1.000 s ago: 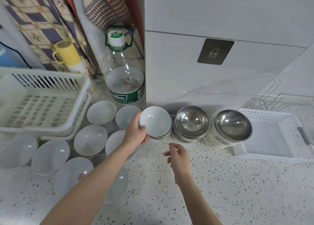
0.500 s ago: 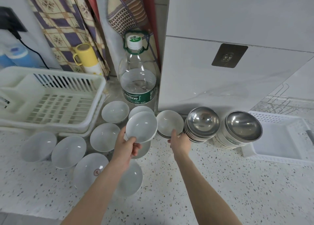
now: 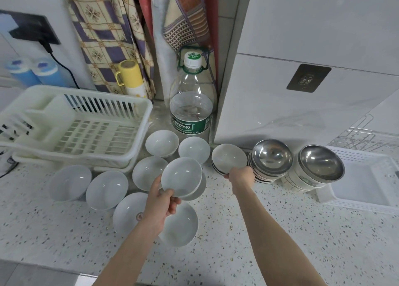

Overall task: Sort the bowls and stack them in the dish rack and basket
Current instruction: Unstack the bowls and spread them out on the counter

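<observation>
- The speckled terrazzo counter [image 3: 269, 231] carries everything; its surface is hard and glossy.
- The cream slatted plastic dish rack [image 3: 82, 123] sits at ten o'clock from the left hand, empty as far as can be seen; the white perforated basket [image 3: 367, 177] lies at three o'clock, beyond the right hand.
- Two leaning stacks of steel bowls [image 3: 272, 156] stand between the right hand and the basket, shiny and round, with pale outer walls.
- Loose white ceramic bowls [image 3: 108, 188], smooth and shallow, spread across the counter near the rack, from nine to twelve o'clock of the left hand.
- The left hand [image 3: 160, 208] pinches the rim of a held white bowl [image 3: 181, 175], lifted and tilted; the rack is this hand's nearer target.
- The right hand [image 3: 241, 176] curls on the near edge of the small bowl stack [image 3: 228, 158], which lies at eleven o'clock from it; the grip itself is partly hidden.
</observation>
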